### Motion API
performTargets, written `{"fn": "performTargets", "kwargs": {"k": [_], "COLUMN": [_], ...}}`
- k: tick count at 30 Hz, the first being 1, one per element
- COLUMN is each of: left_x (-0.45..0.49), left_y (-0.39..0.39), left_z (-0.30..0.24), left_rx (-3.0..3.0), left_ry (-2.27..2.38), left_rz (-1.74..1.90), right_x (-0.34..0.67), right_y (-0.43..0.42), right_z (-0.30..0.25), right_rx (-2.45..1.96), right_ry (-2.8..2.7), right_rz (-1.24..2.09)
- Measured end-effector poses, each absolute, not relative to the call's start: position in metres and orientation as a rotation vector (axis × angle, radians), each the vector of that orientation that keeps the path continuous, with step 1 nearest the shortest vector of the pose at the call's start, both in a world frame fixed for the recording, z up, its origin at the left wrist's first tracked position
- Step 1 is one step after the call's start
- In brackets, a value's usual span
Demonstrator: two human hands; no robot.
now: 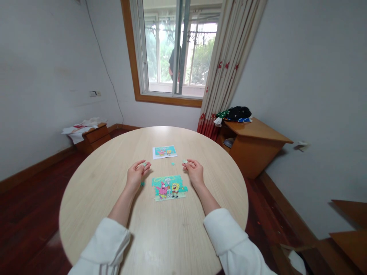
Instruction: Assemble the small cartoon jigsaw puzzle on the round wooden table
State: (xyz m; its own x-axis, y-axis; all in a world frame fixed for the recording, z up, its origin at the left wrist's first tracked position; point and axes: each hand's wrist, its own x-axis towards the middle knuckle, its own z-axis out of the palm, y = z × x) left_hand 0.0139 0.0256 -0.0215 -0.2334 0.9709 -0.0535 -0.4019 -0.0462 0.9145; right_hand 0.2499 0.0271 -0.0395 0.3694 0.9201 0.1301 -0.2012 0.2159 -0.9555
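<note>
Toward the round table's (94, 198) left edge, the left hand (135, 176) is pinching a puzzle piece (144, 164). A picture sheet (165, 152) is lying nearer the far edge; the puzzle (164, 190) is lying nearer the near edge. Toward the right edge, the right hand (195, 173) is grasping a pale piece (184, 161).

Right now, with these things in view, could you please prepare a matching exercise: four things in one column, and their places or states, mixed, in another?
Things:
1. Puzzle
2. Curtain
3. Right hand
4. Picture

Places or states:
A. holding a small pale piece
B. on the table, with straight edges
C. on the table, with jagged edges
D. hanging beside the window

Pairs: 1-C, 2-D, 3-A, 4-B
</note>
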Motion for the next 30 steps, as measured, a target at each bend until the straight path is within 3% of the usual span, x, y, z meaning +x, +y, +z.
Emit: {"fn": "performTargets", "kwargs": {"k": [30], "left_x": [0.023], "left_y": [-0.035], "left_z": [-0.047], "left_rx": [1.012], "left_ry": [1.177], "left_rz": [1.589], "right_x": [0.235], "right_y": [-0.037], "right_z": [-0.056], "right_rx": [-1.073], "right_ry": [-0.853], "right_rz": [0.885]}}
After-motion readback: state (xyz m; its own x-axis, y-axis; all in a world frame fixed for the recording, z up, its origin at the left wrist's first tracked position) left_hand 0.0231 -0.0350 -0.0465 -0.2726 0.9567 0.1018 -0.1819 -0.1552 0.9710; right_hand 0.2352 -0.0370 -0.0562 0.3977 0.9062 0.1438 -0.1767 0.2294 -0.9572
